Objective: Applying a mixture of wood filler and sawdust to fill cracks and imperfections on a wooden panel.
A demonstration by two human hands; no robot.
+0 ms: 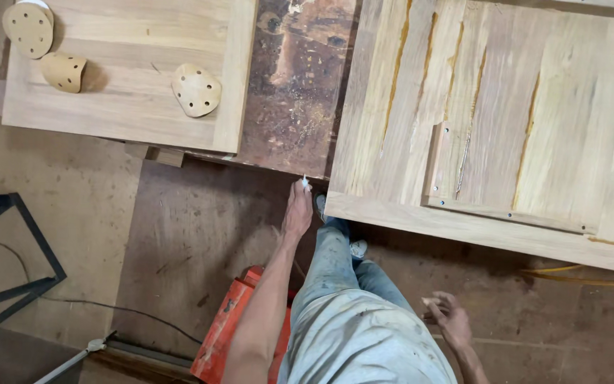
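In the head view, a small white object [305,183] is seen pinched in the fingertips of the left hand [297,210], which is stretched forward from the body toward 12 o'clock. The object is tiny and pale; only its tip shows above the fingers, and its kind cannot be told. What shows of it is slim, with its long axis running roughly from 6 to 12 o'clock and the free end pointed at 12 o'clock. It is held just beside the near left corner of a large wooden panel [492,142], between that panel and a dark, stained surface [296,85] lying at 11 o'clock from it. The left fingers are closed together around the object. The right hand [449,318] is seen low at 5 o'clock, blurred, with fingers loosely curled and nothing visibly held. Three perforated sanding discs [196,89] are seen on a smaller wooden panel [129,64] at 10 o'clock. An orange box [229,327] is seen on the floor by the left forearm.
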